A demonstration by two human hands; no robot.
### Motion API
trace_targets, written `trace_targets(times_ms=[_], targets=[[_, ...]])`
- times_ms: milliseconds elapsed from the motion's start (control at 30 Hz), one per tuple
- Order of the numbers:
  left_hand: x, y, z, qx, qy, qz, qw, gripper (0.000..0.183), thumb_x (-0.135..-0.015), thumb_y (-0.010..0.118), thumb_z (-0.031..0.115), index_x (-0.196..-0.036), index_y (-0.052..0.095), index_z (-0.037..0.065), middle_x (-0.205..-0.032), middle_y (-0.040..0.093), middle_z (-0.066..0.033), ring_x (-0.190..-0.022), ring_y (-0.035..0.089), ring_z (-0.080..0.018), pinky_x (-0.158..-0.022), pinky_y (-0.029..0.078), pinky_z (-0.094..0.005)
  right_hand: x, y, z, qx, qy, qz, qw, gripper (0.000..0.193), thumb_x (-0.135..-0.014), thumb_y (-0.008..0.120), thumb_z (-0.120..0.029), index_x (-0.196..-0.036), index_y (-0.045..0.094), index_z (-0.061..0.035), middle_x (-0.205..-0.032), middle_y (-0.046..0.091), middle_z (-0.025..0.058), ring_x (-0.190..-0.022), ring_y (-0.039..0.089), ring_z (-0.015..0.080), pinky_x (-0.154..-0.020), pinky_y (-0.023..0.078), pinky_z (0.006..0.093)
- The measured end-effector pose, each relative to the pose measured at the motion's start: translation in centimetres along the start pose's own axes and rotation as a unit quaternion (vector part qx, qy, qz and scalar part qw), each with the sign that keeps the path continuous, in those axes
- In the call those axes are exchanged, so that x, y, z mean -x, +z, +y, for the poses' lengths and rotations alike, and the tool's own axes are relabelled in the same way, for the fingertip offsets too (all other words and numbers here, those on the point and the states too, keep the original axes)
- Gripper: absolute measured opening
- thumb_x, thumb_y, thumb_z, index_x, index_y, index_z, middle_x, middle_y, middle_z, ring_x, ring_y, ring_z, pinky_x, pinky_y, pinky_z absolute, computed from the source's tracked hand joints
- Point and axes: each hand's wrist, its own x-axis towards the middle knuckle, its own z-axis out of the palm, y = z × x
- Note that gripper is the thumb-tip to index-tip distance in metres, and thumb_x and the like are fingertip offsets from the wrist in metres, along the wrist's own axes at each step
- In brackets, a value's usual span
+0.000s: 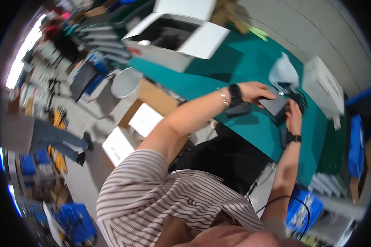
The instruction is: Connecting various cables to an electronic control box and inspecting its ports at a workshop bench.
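Left hand and right hand are both gripping this dark box, white bag's just beyond on the worktop.

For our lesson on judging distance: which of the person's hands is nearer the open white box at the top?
Left. The left hand is below and right of the open white box; the right hand is farther right and lower.
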Motion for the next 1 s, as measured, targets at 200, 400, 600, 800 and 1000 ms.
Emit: trace_targets(times_ms=[200, 400, 600, 800, 1000], targets=[[-1.0, 0.4, 0.6, -0.088, -0.043, -0.050, 0.994, 0.046, -0.088, 0.073, 0.037, -0.117, 0.059, 0.005, -0.098, 0.061, 0.0015, -0.085, 0.054, -0.0058, -0.073, 0.047, -0.0224, 0.6, 0.2, -1.0, -0.158, -0.003, -0.009, 0.987, 0.024, -0.103, 0.051, -0.021, -0.112, 0.061, -0.0015, -0.102, 0.063, 0.0067, -0.089, 0.056, 0.0153, -0.084, 0.044, 0.0276], [-1.5, -0.3, -0.4, -0.074, -0.048, -0.111, 0.990, 0.043, -0.089, 0.073, 0.022, -0.124, 0.058, 0.002, -0.105, 0.065, 0.0006, -0.091, 0.057, -0.0054, -0.077, 0.045, -0.0223, 1.3, -0.1, -1.6, -0.174, -0.002, -0.044, 0.984, 0.032, -0.095, 0.056, -0.020, -0.119, 0.057, 0.0005, -0.108, 0.060, 0.0099, -0.101, 0.059, 0.0188, -0.092, 0.045, 0.0333], [-0.8, -0.5, -0.8, -0.077, -0.040, -0.093, 0.992, 0.044, -0.090, 0.073, 0.020, -0.123, 0.055, -0.001, -0.104, 0.065, -0.0021, -0.091, 0.060, -0.0075, -0.079, 0.050, -0.0236, 1.3, 0.1, -2.2, -0.141, 0.006, -0.052, 0.989, 0.040, -0.089, 0.059, -0.026, -0.120, 0.056, -0.0005, -0.111, 0.060, 0.0105, -0.111, 0.055, 0.0203, -0.099, 0.041, 0.0348], [-0.8, -0.6, -0.5, -0.126, -0.053, -0.115, 0.984, 0.033, -0.091, 0.073, 0.021, -0.114, 0.059, 0.003, -0.093, 0.061, 0.0024, -0.081, 0.054, -0.0040, -0.071, 0.046, -0.0215, 1.5, 1.4, -3.6, -0.086, -0.020, -0.070, 0.994, 0.038, -0.089, 0.052, -0.017, -0.124, 0.054, -0.0003, -0.118, 0.060, 0.0111, -0.113, 0.055, 0.0221, -0.104, 0.037, 0.0349], [-0.5, 0.0, -0.1, -0.148, -0.031, -0.096, 0.984, 0.030, -0.090, 0.073, 0.021, -0.111, 0.061, 0.004, -0.093, 0.061, 0.0035, -0.081, 0.054, -0.0039, -0.072, 0.047, -0.0213, 2.6, 1.2, -7.7, 0.098, -0.050, -0.072, 0.991, 0.031, -0.090, 0.059, -0.004, -0.121, 0.059, -0.0010, -0.121, 0.060, 0.0059, -0.114, 0.054, 0.0148, -0.097, 0.044, 0.0307]])
